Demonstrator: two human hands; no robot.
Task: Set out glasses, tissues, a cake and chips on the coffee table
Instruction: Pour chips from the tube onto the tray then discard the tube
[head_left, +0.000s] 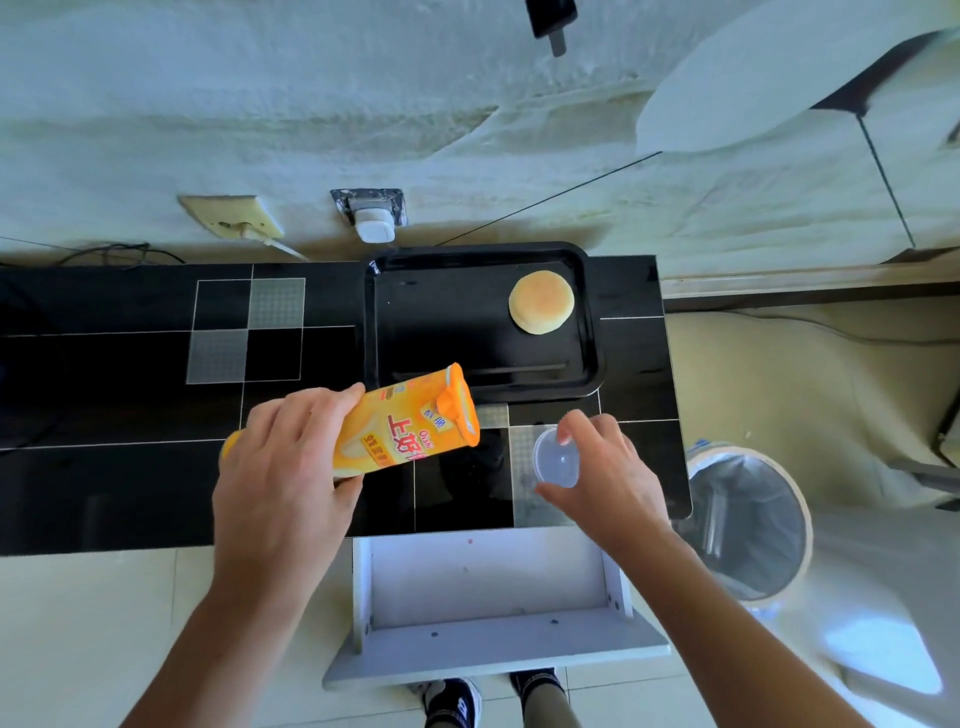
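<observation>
My left hand (283, 467) grips an orange chips canister (410, 423), tilted with its open top toward the black tray (441, 364). My right hand (602, 467) pinches the canister's clear plastic lid (556, 460) just above the black coffee table (130, 405), to the right of the canister. A round pale cake (541, 301) lies in the tray's far right corner. No glasses or tissues are in view.
A white drawer (488, 592) stands pulled out under the table's front edge, above my shoes. A lined waste bin (748, 519) stands at the table's right end. Wall sockets and a plugged charger (371, 221) sit behind the tray.
</observation>
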